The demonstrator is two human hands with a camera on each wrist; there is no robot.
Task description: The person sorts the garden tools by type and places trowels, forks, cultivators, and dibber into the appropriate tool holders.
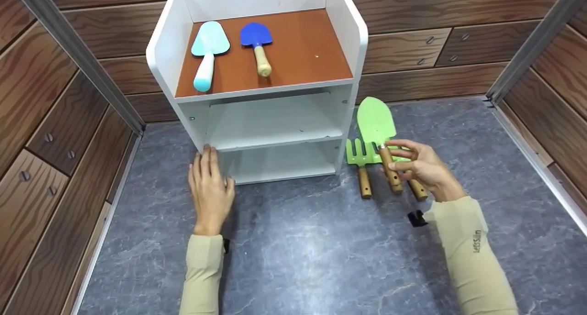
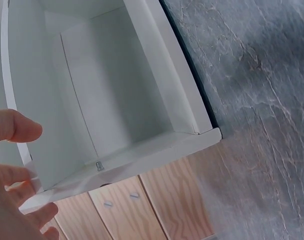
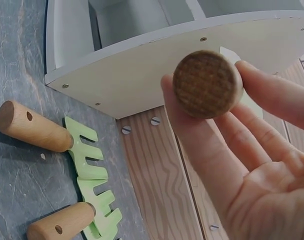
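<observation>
My right hand [image 1: 424, 168] holds a green trowel [image 1: 376, 118] by its wooden handle, blade pointing away toward the back wall. In the right wrist view, the round butt of the trowel handle [image 3: 206, 85] faces the camera between thumb and fingers. Below it on the floor lie a green hand fork [image 1: 357, 154] and a second green pronged tool [image 3: 99, 210], both with wooden handles; the second is partly hidden in the head view. My left hand [image 1: 211, 191] rests with nearly straight fingers at the left front edge of the white shelf unit [image 1: 270, 94].
On the unit's brown top lie a turquoise trowel [image 1: 211, 37] with a white handle and a blue trowel [image 1: 256, 34] with a wooden handle. Wood-patterned walls [image 1: 412, 53] enclose the grey marbled floor [image 1: 293, 260] at the back and sides.
</observation>
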